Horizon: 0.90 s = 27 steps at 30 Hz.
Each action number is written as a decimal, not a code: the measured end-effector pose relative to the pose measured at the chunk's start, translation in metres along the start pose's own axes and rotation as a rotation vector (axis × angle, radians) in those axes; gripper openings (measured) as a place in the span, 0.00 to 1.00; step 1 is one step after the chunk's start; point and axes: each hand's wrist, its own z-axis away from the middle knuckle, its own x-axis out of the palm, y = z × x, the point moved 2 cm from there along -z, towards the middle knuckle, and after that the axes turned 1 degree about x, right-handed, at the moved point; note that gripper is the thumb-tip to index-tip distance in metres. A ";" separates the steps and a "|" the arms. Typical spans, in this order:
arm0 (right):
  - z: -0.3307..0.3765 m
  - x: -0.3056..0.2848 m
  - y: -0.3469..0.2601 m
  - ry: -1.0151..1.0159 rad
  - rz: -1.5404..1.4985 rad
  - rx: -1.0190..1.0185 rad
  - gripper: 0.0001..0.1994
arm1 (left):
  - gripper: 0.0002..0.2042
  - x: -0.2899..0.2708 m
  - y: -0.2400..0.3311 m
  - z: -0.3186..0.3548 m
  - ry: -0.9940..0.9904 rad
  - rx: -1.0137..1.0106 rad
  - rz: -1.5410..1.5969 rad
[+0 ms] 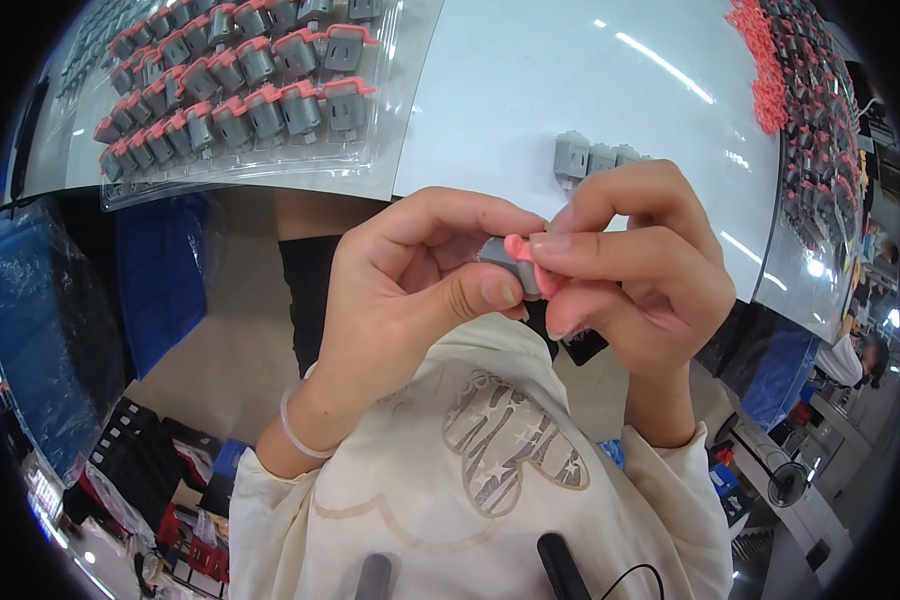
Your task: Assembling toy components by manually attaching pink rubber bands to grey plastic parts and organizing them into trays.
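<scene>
Close in front of my body, my left hand (385, 280) grips a small grey motor (503, 259) between thumb and fingers. A pink plastic clip (545, 280) sits at the motor's right end, and my right hand (660, 270) pinches it with thumb and forefinger. The clip touches the motor, but my fingers hide how far it is seated. Just beyond my right hand, several bare grey motors (571, 157) stand in a row on the white tabletop (530, 90), partly hidden by my knuckles.
At the far left, a clear plastic tray (385, 130) holds rows of grey motors with pink clips. A heap of loose pink clips (760, 70) lies at the right, beside many more clipped motors (815, 130). Blue bins (160, 280) stand below the table's left side.
</scene>
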 end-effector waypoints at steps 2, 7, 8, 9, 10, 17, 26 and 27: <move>0.004 0.001 -0.001 0.013 -0.049 0.030 0.16 | 0.14 -0.002 -0.002 0.000 -0.002 0.022 -0.047; 0.000 -0.002 0.001 -0.028 0.109 -0.002 0.16 | 0.15 0.002 0.001 0.004 -0.011 0.064 -0.164; 0.001 -0.002 0.002 -0.026 0.112 0.000 0.16 | 0.14 0.005 0.004 0.005 0.016 0.072 -0.261; 0.002 -0.001 0.003 -0.019 0.127 -0.038 0.15 | 0.14 0.007 0.007 0.007 0.046 0.082 -0.360; 0.002 0.000 0.003 -0.012 0.141 -0.076 0.15 | 0.14 0.009 0.008 0.008 0.047 0.081 -0.361; 0.006 -0.003 0.003 -0.075 0.025 -0.043 0.13 | 0.13 0.015 0.008 0.011 0.070 0.138 -0.416; 0.002 0.010 0.000 0.037 -0.119 0.127 0.12 | 0.15 -0.001 0.015 0.007 -0.029 0.066 -0.408; 0.000 0.014 0.000 -0.002 -0.186 0.236 0.14 | 0.15 -0.008 0.018 0.006 -0.027 0.009 -0.398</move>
